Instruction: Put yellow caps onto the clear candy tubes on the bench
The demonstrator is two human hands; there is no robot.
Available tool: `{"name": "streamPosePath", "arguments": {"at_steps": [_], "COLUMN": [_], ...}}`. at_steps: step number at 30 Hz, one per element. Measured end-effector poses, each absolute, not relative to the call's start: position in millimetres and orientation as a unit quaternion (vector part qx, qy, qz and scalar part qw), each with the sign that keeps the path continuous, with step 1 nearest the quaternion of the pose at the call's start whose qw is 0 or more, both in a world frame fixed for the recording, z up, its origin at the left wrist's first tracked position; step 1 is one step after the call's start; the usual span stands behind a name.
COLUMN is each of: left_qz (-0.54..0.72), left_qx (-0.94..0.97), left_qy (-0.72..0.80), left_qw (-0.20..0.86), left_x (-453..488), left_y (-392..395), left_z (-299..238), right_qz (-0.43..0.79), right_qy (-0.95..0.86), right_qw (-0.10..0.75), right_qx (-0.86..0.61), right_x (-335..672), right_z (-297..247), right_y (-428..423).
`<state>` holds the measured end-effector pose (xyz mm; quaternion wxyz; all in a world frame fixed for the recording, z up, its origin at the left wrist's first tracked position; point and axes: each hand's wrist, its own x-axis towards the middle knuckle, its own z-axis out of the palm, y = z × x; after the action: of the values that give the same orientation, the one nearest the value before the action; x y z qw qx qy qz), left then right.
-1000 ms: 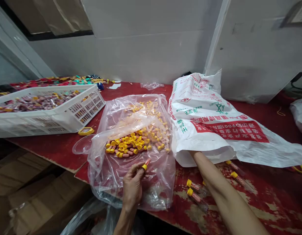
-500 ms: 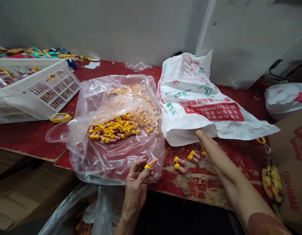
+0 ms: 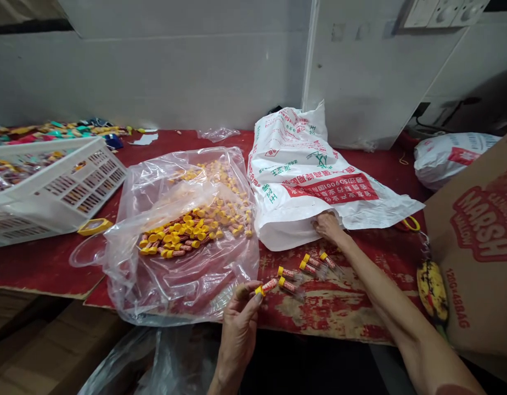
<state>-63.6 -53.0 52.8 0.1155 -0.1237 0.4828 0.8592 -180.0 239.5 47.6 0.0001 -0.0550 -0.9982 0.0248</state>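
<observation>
My left hand (image 3: 240, 318) is closed in a pinch on a small yellow-capped tube (image 3: 267, 287) with a red-and-white body, held over the table's front edge. My right hand (image 3: 328, 226) is at the open mouth of a white woven sack (image 3: 284, 226) printed in red and green; its fingertips are hidden by the sack. Several similar tubes in clear sleeves (image 3: 311, 267) lie on the red table between my hands. To the left, a clear plastic bag (image 3: 132, 285) holds a heap of yellow-capped tubes (image 3: 187, 225).
A white slotted basket (image 3: 101, 170) full of small items stands at the left, with a yellow ring-shaped piece (image 3: 95, 226) beside it. A cardboard box (image 3: 479, 263) and a banana (image 3: 431, 291) are at the right. The wall (image 3: 187, 71) closes off the back.
My right hand has drawn partly out of the sack, so its back now shows. My left hand still holds the tube, now nearer the loose ones. The view has shifted right and up.
</observation>
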Motion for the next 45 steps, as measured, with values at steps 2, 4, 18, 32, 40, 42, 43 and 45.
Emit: {"name": "streamPosePath", "arguments": {"at_steps": [2, 4, 18, 32, 40, 42, 43, 45], "left_qz": [0.857, 0.855, 0.794, 0.751, 0.76, 0.766, 0.768, 0.773], "left_qx": [-0.125, -0.123, -0.032, 0.042, -0.083, -0.091, -0.092, -0.091], "left_qy": [0.486, 0.491, 0.591, 0.633, 0.635, 0.628, 0.624, 0.618], "left_qw": [0.116, 0.115, 0.137, 0.183, 0.107, 0.104, 0.106, 0.112], "left_x": [-62.7, -61.7, -24.8, -20.0, -27.8, -28.8, -29.1, -29.9], "left_y": [-49.0, -44.6, -14.1, -6.2, -27.1, -33.1, -34.9, -36.0], "left_z": [52.8, 51.1, 32.9, 27.1, 12.1, 6.3, 4.5, 2.8], "right_qz": [0.064, 0.158, 0.4, 0.413, 0.155, 0.053, 0.015, -0.038], "right_qy": [-0.998, -0.982, -0.895, -0.889, -0.916, -0.931, -0.936, -0.938], "right_qw": [0.006, 0.018, 0.094, 0.196, 0.241, 0.187, 0.167, 0.163], "right_qx": [0.013, 0.101, 0.175, -0.004, -0.28, -0.308, -0.309, -0.303], "right_x": [-154.2, -119.8, -6.7, 19.5, -2.9, -6.9, -7.7, -6.7], "right_z": [55.6, 60.2, 36.4, 21.0, 8.8, 0.7, -1.9, -2.5], "right_y": [229.5, 218.3, 143.3, 119.3, 279.7, 306.4, 312.5, 309.7]}}
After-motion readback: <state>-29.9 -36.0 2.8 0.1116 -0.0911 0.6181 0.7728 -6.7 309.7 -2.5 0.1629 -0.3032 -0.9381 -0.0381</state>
